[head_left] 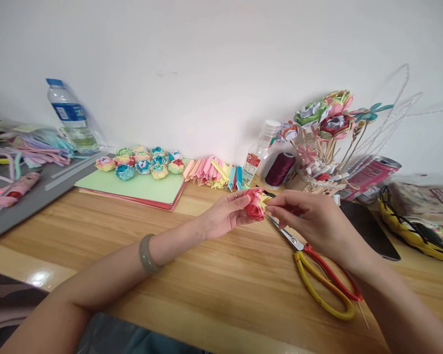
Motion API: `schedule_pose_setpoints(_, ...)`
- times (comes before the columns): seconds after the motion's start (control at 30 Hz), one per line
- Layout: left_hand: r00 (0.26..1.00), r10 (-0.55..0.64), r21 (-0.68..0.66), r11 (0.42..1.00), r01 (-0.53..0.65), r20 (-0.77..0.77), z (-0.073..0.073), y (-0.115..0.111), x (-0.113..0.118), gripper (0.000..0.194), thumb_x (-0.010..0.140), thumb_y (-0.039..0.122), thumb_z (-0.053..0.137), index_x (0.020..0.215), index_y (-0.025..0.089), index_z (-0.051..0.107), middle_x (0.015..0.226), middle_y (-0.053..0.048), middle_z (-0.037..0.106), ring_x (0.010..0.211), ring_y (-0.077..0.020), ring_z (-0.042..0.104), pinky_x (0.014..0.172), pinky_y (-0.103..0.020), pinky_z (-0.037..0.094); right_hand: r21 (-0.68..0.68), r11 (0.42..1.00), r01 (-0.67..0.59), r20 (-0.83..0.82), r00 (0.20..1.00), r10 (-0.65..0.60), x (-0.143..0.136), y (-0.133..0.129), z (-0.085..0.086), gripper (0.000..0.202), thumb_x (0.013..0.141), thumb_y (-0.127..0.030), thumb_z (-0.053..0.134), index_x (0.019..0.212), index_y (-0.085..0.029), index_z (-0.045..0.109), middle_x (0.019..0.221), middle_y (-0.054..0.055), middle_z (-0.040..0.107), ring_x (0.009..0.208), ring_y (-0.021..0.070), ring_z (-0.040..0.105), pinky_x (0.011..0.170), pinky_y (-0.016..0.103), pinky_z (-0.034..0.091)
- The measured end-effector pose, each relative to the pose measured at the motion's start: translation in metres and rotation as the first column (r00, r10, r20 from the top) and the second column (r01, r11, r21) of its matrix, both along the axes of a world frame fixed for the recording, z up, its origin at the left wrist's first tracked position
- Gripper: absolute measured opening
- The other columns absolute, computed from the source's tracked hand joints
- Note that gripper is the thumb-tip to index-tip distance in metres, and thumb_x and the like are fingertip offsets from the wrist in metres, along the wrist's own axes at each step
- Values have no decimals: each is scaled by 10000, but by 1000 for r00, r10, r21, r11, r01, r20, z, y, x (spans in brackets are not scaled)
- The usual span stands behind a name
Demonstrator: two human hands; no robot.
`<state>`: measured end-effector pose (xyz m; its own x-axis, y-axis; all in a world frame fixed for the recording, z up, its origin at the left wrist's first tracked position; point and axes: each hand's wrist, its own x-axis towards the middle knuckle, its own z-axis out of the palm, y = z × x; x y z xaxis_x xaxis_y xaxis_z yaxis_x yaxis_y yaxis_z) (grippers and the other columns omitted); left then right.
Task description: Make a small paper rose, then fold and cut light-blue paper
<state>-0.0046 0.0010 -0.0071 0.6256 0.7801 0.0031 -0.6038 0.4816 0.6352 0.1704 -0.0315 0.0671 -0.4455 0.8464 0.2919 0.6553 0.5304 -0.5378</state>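
While the left hand (224, 215) grips the red paper flower (254, 206), its yellow end points to the right hand (312, 216). That hand's finger and thumb pinch it, so the flower sits between both hands.

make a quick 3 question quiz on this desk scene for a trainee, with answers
1. Multiple choice: the left hand holds a paper flower by which coloured part?
a) blue
b) pinkish red
c) purple

2. True or false: both handles of the scissors are red.

3. Fill in: the finished-looking small paper flowers sit on a paper stack whose top sheet is light ____.

Key:
1. b
2. False: one handle is red, the other yellow.
3. green
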Motion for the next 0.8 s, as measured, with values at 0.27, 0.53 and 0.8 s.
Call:
schedule_pose_setpoints(0.27, 1000, -3, -7, 1000, 3, 1, 0, 0, 0, 375, 612, 272, 789, 941, 145, 662, 744, -2, 668, 647, -85, 648, 646, -177, 540, -215, 976, 7, -178, 983, -47, 1, 7, -6, 315, 743, -479, 629, 706, -167, 657, 545, -3, 587, 464, 94, 526, 458, 218, 400)
schedule_pose_setpoints(0.53, 1000, 6, -21, 1000, -6, 0, 2, 0, 0, 376, 595, 259, 797, 924, 136, 661, 663, 16, 652, 601, -83, 643, 616, -171, 539, -259, 966, -15, -270, 961, -57, -4, 5, -2, 282, 684, -436, 704, 657, -164, 633, 538, -12, 567, 470, 89, 515, 439, 205, 396)
schedule_pose_setpoints(0.8, 1000, 21, -21, 1000, -21, 8, -1, 2, -1, 333, 667, 238, 754, 967, 141, 649, 758, -9, 680, 667, -97, 665, 658, -183, 550, -92, 994, -55, -176, 984, 38, 0, 6, -3, 188, 800, -337, 596, 791, -179, 696, 697, 27, 627, 557, 95, 517, 484, 215, 411)
